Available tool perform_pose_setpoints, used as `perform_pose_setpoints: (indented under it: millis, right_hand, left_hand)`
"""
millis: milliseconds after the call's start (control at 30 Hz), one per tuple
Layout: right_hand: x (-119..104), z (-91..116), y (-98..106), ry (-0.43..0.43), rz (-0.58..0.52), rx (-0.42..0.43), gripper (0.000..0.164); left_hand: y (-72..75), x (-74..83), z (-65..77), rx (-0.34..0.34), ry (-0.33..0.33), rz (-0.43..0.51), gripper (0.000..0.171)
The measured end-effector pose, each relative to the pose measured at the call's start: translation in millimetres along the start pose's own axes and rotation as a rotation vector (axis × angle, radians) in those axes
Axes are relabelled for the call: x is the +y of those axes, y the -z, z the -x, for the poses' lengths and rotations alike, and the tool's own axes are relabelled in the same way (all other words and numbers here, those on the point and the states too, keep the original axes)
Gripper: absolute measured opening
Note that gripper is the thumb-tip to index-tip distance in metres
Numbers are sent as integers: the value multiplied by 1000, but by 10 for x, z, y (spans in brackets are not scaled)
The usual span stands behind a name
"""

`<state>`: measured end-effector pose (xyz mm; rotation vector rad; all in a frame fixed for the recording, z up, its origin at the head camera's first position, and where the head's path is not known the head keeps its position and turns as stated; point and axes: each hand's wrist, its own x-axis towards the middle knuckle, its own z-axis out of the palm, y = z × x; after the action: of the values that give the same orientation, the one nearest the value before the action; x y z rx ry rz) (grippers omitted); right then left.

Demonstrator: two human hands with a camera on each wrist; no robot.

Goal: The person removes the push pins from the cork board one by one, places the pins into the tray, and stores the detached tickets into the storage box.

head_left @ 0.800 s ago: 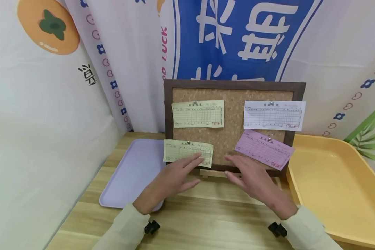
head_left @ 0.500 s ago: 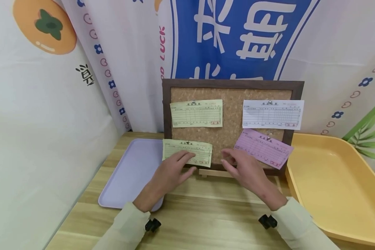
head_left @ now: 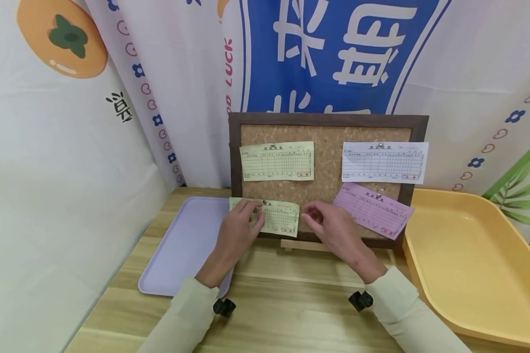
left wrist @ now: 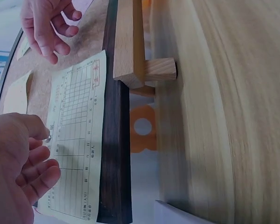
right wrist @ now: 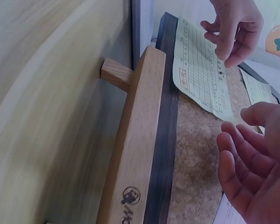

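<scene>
A cork board (head_left: 328,162) in a dark frame bears several printed receipt slips. My left hand (head_left: 235,233) is at the lower left green slip (head_left: 279,219), covering part of its left side. In the left wrist view its bent index fingertip lies right beside the small metal pushpin (left wrist: 48,138) at that slip's top; whether they touch is unclear. My right hand (head_left: 334,226) hovers at the slip's right edge, fingers loosely curved with nothing between them. To its right is a tilted purple slip (head_left: 374,211).
Higher on the board hang another green slip (head_left: 277,162) and a white slip (head_left: 384,163). A lilac tray (head_left: 176,260) lies left and a deep yellow tray (head_left: 472,255) right, on a wood-grain table (head_left: 291,304). A wooden easel (right wrist: 135,135) supports the board.
My left hand has moved up over the lower left green slip to its pin, and its fingers have bent. My right hand has moved left toward that slip, its fingers curling more.
</scene>
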<state>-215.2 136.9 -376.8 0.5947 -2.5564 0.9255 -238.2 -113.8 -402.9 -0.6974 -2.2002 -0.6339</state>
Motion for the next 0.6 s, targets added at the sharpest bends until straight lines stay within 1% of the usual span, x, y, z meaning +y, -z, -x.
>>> perform_pose_setpoints:
  millis: [167,333,600]
  right_hand:
    - [-32,-66,-25,0,10,11,13]
    - [-62,-117,-35,16,56,38,12]
    - [-89,-153,-59,30,57,63,14]
  left_hand:
    - [-49,-28,-32,39,10,-11,12]
    - [-72,-25,-76,62,24,-12,12]
    - [-110,-15,-124,69,34,2,12]
